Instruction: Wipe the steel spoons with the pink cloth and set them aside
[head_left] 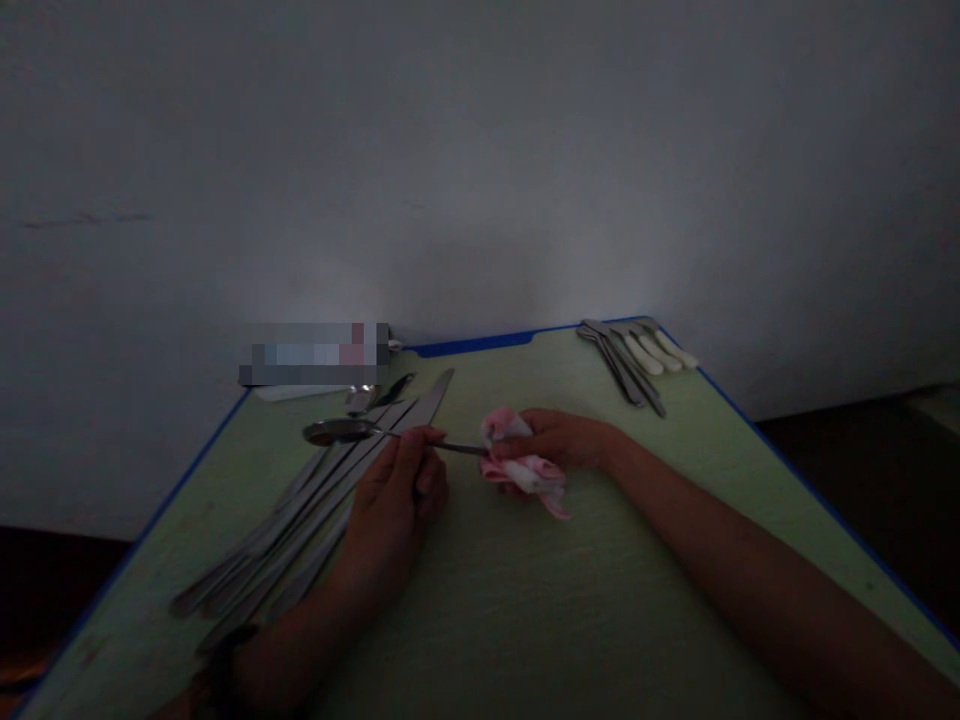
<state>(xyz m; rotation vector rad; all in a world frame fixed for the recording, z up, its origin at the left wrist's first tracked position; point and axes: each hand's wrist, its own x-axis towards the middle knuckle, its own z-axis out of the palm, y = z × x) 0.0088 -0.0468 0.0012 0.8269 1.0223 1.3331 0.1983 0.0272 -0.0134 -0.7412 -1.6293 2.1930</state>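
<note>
My left hand is closed around the neck of a metal spoon, whose bowl points to the left. The spoon lies roughly level above the table, its handle running right. My right hand grips a pink and white cloth, bunched around the end of the spoon's handle. That handle end is hidden in the cloth. Below and beside my left hand lie several table knives in a loose pile, blades toward the far side. My left forearm covers part of the pile.
A green table with a blue edge stands against a grey wall. At its far right lies a group of cutlery, some with white handles. A blurred-out box-like item sits at the far left.
</note>
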